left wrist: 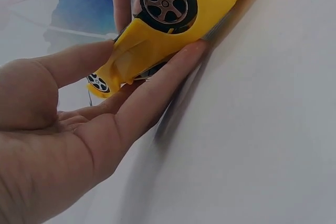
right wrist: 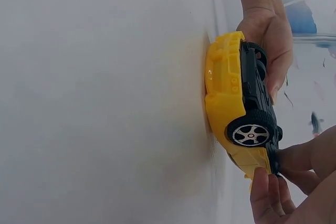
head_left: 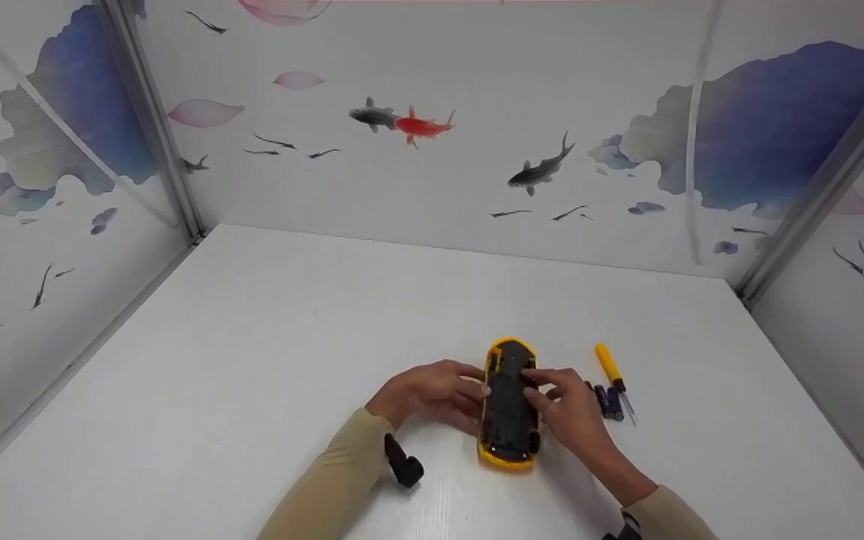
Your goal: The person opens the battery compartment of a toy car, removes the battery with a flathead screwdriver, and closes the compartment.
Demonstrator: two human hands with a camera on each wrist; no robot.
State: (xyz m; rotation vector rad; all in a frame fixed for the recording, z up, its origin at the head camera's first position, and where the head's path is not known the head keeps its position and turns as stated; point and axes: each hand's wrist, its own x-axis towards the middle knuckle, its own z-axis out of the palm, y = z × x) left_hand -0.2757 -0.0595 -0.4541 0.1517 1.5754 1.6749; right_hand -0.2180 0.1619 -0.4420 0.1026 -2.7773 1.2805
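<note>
A yellow toy car point(head_left: 509, 401) lies upside down on the white table, its black underside facing up. From one side my left hand point(head_left: 436, 386) grips it, thumb at the edge of the underside and fingers beneath the body; the left wrist view shows this hand point(left wrist: 79, 114) close to a wheel point(left wrist: 166, 3). On the opposite side my right hand point(head_left: 571, 409) holds the car's edge, with thumb and forefinger on the black underside. In the right wrist view, the right-hand fingers point(right wrist: 273, 195) are against the yellow side, just past a silver-spoked wheel point(right wrist: 251, 135).
Right of the car lies a screwdriver point(head_left: 607, 364) with a yellow handle and thin metal shaft. Several small dark blue cylinders, which look like batteries point(head_left: 615, 403), lie by its shaft, partly behind my right hand. Printed wall panels point(head_left: 462, 195) border the white table point(head_left: 289, 315).
</note>
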